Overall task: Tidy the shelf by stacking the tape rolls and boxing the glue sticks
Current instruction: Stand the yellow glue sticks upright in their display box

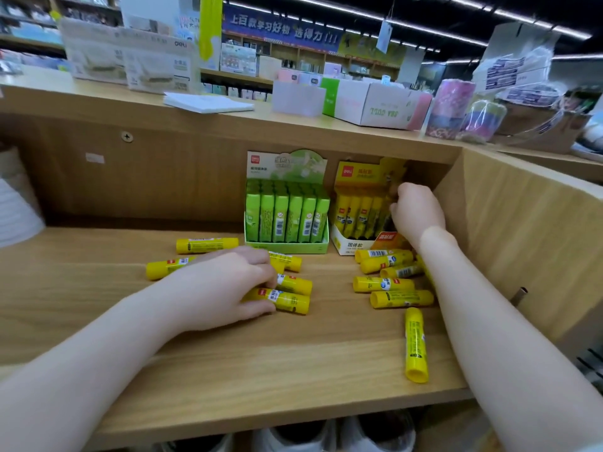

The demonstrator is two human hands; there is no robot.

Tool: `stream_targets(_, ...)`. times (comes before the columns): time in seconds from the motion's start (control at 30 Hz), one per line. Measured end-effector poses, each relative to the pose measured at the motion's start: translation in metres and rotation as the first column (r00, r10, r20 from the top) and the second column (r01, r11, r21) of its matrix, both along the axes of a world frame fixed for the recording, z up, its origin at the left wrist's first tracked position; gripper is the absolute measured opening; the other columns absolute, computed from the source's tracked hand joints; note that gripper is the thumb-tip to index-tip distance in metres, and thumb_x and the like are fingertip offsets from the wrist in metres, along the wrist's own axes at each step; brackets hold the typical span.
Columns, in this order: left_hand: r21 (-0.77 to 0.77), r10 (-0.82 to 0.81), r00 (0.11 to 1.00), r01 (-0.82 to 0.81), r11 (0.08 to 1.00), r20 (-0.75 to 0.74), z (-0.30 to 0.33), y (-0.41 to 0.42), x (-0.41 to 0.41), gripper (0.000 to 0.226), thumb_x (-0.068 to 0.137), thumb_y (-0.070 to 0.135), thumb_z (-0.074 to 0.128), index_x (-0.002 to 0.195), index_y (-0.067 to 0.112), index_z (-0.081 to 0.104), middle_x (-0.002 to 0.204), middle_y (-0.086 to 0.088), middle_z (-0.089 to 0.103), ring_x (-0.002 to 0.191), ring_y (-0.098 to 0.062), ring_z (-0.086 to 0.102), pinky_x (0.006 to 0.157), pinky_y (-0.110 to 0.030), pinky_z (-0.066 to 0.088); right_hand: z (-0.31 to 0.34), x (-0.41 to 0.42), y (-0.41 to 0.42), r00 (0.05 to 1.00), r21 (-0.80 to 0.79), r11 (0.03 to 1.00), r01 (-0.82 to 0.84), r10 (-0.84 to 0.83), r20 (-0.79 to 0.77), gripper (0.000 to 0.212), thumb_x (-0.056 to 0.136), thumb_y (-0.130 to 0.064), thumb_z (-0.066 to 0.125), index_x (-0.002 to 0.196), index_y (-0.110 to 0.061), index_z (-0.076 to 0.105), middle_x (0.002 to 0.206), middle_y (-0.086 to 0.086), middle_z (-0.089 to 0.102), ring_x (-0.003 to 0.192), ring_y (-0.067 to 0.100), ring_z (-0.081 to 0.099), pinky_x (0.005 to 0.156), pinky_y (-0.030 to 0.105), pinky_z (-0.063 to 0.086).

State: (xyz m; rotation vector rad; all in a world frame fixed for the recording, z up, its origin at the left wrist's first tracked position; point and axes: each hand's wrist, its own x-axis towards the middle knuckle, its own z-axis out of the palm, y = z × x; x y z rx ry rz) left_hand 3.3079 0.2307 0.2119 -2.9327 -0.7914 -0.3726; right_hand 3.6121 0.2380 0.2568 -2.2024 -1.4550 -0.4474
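The right hand [416,210], fingers hidden, is reaching into the yellow box [360,236], centre right; crowding could topple sticks. The left hand [228,285] is gripping loose sticks [284,300], which may roll.

A blue banner [280,27] high at the back has big Chinese words that read 上百款学习好物 选得力!!! A clear box [163,65] on top of the shelf says "deli" in its corner. The yellow glue stick box [362,210] has a red "deli" tag at the top, and its white front says 固体胶. The green box [286,203] next to it also has a small red tag, too tiny to read. The sticks have bar codes and little print that is too small to read.
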Motion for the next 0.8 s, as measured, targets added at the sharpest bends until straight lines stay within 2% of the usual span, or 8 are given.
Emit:
stream_targets(0.17,-0.012,0.035,0.999,-0.035,0.999,0.033,0.000,-0.007,0.004,0.037,0.094,0.048,0.030,0.119,0.026,0.044,0.121,0.009,0.047,0.114,-0.010,0.042,0.089,-0.021,0.032,-0.005,-0.002,-0.004,0.990,-0.009,1.000,-0.007,0.008,0.141,0.020,0.088,0.003,0.043,0.094,-0.004,0.060,0.097,0.018,0.059,0.091,0.034,0.053,0.064,0.036,0.041)
stream_targets(0.27,-0.035,0.115,0.992,-0.113,0.993,0.059,0.002,-0.010,0.006,0.033,0.095,0.047,0.028,0.119,0.027,0.037,0.113,0.005,0.054,0.104,-0.017,0.052,0.077,-0.027,0.036,-0.006,-0.006,-0.008,0.971,-0.071,0.997,0.014,0.003,0.238,0.022,0.085,-0.002,0.046,0.101,-0.003,0.060,0.106,0.020,0.055,0.100,0.035,0.046,0.074,0.040,0.042)
stream_targets(0.4,-0.016,0.210,0.974,-0.210,0.978,0.081,-0.002,-0.013,0.014,0.031,0.095,0.048,0.024,0.117,0.027,0.033,0.090,0.004,0.058,0.087,-0.024,0.058,0.061,-0.029,0.031,-0.015,-0.009,-0.015,0.993,-0.186,0.982,-0.017,0.038,0.113,0.033,0.090,-0.012,0.047,0.122,-0.004,0.047,0.132,0.020,0.040,0.123,0.036,0.031,0.102,0.044,0.028)
stream_targets(0.47,-0.046,0.233,0.962,-0.229,0.972,0.143,-0.004,-0.012,0.019,0.029,0.096,0.046,0.026,0.115,0.025,0.033,0.084,0.002,0.059,0.083,-0.026,0.058,0.061,-0.029,0.031,-0.017,-0.018,-0.026,0.981,-0.049,0.981,-0.189,0.186,-0.056,0.044,0.093,-0.018,0.047,0.135,-0.009,0.038,0.141,0.015,0.035,0.133,0.031,0.023,0.111,0.037,0.018)
stream_targets(0.57,-0.069,0.255,0.945,-0.246,0.967,0.207,-0.004,-0.010,0.029,0.026,0.096,0.045,0.028,0.111,0.024,0.032,0.066,0.006,0.044,0.068,-0.025,0.048,0.060,-0.029,0.030,-0.012,-0.041,-0.050,0.794,0.214,0.822,-0.527,0.567,-0.222,0.030,0.093,-0.021,0.053,0.122,-0.017,0.056,0.121,0.002,0.056,0.118,0.014,0.046,0.095,0.016,0.031)
stream_targets(0.67,-0.049,0.257,0.939,-0.253,0.966,0.229,-0.005,-0.011,0.039,0.028,0.095,0.047,0.028,0.110,0.023,0.032,0.067,0.006,0.046,0.067,-0.027,0.048,0.060,-0.031,0.032,-0.004,-0.066,-0.070,0.558,0.164,0.629,-0.760,0.761,-0.331,0.024,0.088,-0.020,0.061,0.112,-0.023,0.060,0.105,-0.009,0.063,0.096,-0.001,0.057,0.085,0.019,0.047)
stream_targets(0.73,-0.053,0.259,0.936,-0.254,0.966,0.240,-0.005,-0.011,0.046,0.031,0.094,0.047,0.029,0.111,0.022,0.033,0.079,0.000,0.058,0.078,-0.031,0.057,0.060,-0.032,0.033,-0.004,-0.075,-0.073,0.555,0.016,0.566,-0.824,0.813,-0.178,0.031,0.085,-0.020,0.066,0.115,-0.017,0.061,0.111,-0.004,0.063,0.103,0.004,0.054,0.090,0.018,0.042)
stream_targets(0.8,-0.099,0.263,0.935,-0.246,0.964,0.239,-0.004,-0.011,0.052,0.028,0.094,0.048,0.029,0.107,0.023,0.033,0.084,-0.001,0.058,0.085,-0.030,0.059,0.060,-0.032,0.035,-0.006,-0.079,-0.070,0.582,-0.150,0.576,-0.804,0.813,0.008,0.032,0.086,-0.020,0.065,0.116,-0.013,0.060,0.114,0.001,0.063,0.109,0.015,0.052,0.094,0.026,0.038)
